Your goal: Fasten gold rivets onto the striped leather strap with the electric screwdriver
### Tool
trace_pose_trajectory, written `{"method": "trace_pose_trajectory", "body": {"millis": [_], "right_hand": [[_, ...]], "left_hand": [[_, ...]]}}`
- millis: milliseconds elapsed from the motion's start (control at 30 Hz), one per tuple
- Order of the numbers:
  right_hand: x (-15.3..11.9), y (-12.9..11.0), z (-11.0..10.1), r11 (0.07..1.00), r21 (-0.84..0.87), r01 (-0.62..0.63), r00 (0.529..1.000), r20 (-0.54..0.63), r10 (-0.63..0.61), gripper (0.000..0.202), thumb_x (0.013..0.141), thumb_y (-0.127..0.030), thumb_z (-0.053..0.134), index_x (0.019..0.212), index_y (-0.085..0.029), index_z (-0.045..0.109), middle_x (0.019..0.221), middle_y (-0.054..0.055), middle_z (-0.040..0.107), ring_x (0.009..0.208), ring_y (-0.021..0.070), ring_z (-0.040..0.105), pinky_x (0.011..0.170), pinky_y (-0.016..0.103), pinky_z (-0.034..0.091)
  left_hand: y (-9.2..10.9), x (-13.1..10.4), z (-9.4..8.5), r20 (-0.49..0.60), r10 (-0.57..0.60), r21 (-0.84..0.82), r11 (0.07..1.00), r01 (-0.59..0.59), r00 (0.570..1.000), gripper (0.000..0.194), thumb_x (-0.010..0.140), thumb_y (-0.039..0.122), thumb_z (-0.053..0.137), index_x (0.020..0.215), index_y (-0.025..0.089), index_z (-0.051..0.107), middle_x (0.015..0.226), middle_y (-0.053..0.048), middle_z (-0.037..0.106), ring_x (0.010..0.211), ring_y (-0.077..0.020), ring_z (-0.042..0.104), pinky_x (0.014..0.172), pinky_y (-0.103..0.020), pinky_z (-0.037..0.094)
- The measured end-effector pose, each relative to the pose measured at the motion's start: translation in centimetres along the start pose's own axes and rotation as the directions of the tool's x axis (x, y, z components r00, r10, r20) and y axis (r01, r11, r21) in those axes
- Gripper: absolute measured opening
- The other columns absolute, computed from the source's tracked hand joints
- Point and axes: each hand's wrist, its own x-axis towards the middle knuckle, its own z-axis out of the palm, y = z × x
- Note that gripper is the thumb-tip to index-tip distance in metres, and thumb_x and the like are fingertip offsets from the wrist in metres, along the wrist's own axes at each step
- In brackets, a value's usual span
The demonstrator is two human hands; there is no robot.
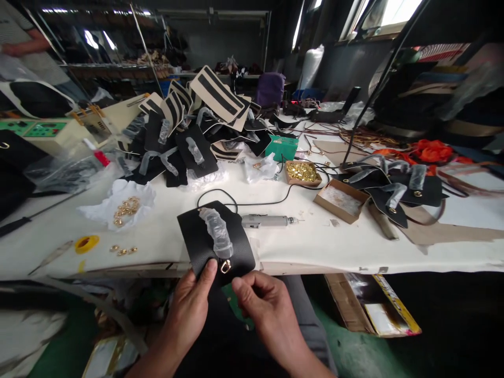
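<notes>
A black leather piece (197,236) with a plastic-wrapped strip (217,231) and a gold ring clasp (226,266) is tilted over the table's front edge. My left hand (192,299) grips its lower left edge, thumb on top. At the lower right corner, my right hand (268,310) has thumb and index finger pinched against the leather's edge; its other fingers are curled. Just behind the piece lies a grey electric screwdriver (265,221) with a black cord. Gold rings (128,207) rest on white paper to the left, with several more (123,251) nearer the front.
Stacked black and beige pieces (216,94) fill the table's back. A box of gold parts (302,172) and a cardboard tray (340,200) stand behind the screwdriver. Yellow tape (86,243) is at left, finished-looking black pieces (388,194) at right. A person (35,47) stands far left.
</notes>
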Motion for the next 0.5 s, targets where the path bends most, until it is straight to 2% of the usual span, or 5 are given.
{"method": "trace_pose_trajectory", "body": {"millis": [100,233,333,400,500], "right_hand": [[-0.2,0.6,1.7,0.978,0.154,-0.139,0.988,0.092,0.126,0.051,0.084,-0.064,0.077,0.076,-0.015,0.068,0.062,0.0,0.061,0.05,0.0089,0.049,0.049,0.022,0.034],[0.6,0.7,2.8,0.911,0.354,-0.211,0.977,0.07,0.199,0.052,0.077,-0.063,0.084,0.075,-0.013,0.07,0.061,0.001,0.065,0.044,0.0081,0.053,0.044,0.019,0.035],[0.5,0.9,3.4,0.852,0.471,-0.23,0.972,0.077,0.22,0.05,0.072,-0.058,0.09,0.073,-0.012,0.07,0.057,0.0,0.063,0.041,0.0076,0.052,0.042,0.018,0.036],[0.3,1.0,3.7,0.817,0.528,-0.231,0.971,0.078,0.224,0.048,0.07,-0.055,0.092,0.07,-0.012,0.07,0.056,0.0,0.062,0.04,0.0073,0.052,0.041,0.018,0.036],[0.0,1.0,3.9,0.777,0.596,-0.201,0.976,0.05,0.214,0.046,0.069,-0.052,0.093,0.07,-0.012,0.07,0.055,-0.001,0.062,0.039,0.0065,0.05,0.041,0.017,0.036]], "left_hand": [[0.1,-0.5,0.5,-0.033,0.004,0.014,1.0,-0.004,0.999,0.054,0.089,0.069,0.062,0.101,0.018,0.075,0.094,-0.007,0.078,0.1,-0.0273,0.072,0.091,-0.032,0.058],[-0.7,-1.6,1.2,-0.032,0.0,-0.073,0.997,-0.002,1.0,0.052,0.089,0.069,0.062,0.089,0.018,0.071,0.071,-0.003,0.07,0.066,-0.0191,0.066,0.063,-0.027,0.058],[-1.6,-2.3,1.6,-0.02,-0.042,-0.17,0.985,0.038,0.999,0.049,0.09,0.066,0.063,0.092,0.017,0.069,0.06,0.001,0.061,0.048,-0.0146,0.055,0.049,-0.026,0.053],[-1.9,-2.6,1.7,-0.021,-0.046,-0.195,0.98,0.041,0.999,0.048,0.091,0.064,0.064,0.097,0.017,0.071,0.059,0.002,0.061,0.045,-0.0142,0.053,0.046,-0.026,0.051],[-1.8,-2.6,1.6,-0.086,0.006,-0.122,0.992,-0.016,0.996,0.05,0.089,0.065,0.065,0.099,0.016,0.073,0.07,-0.004,0.07,0.059,-0.0175,0.063,0.054,-0.026,0.054]]}}
